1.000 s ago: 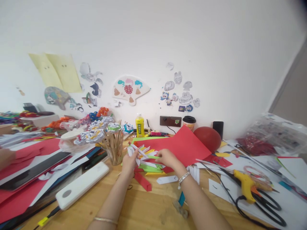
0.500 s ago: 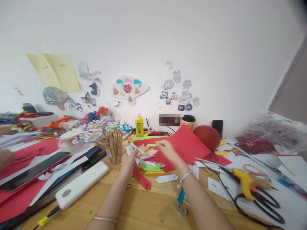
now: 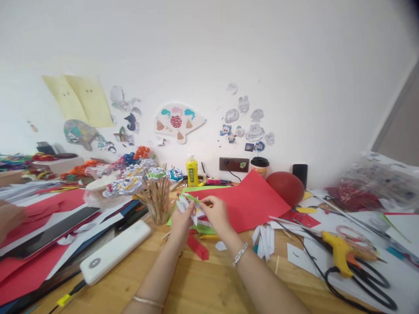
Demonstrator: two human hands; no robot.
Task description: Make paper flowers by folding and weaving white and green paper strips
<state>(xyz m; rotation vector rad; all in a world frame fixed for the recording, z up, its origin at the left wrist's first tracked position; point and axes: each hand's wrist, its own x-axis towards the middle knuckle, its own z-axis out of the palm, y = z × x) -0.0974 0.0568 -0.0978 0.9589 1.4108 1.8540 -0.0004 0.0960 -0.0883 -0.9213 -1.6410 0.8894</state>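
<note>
My left hand (image 3: 182, 217) is closed around folded white paper pieces (image 3: 182, 206) that fan out past its fingers. A folded green paper strip (image 3: 193, 199) lies across the top of them, between my two hands. My right hand (image 3: 216, 213) is pinched at the right end of that green strip, its fingertips close to my left thumb. Below and between the hands, more white and green paper pieces are partly hidden. A red folded paper strip (image 3: 198, 247) lies on the wooden table just under my hands.
Left of my hands stand a cup of wooden sticks (image 3: 157, 203) and a white power bank (image 3: 114, 252). A large red sheet (image 3: 252, 200) lies behind. To the right are white strips (image 3: 264, 242), a yellow glue gun (image 3: 338, 253) and black-handled scissors (image 3: 376, 285). Another person's hand (image 3: 9, 220) shows far left.
My right hand has moved left and slightly down to meet my left hand. The green strip now lies at the white paper pieces. The view has shifted slightly.
</note>
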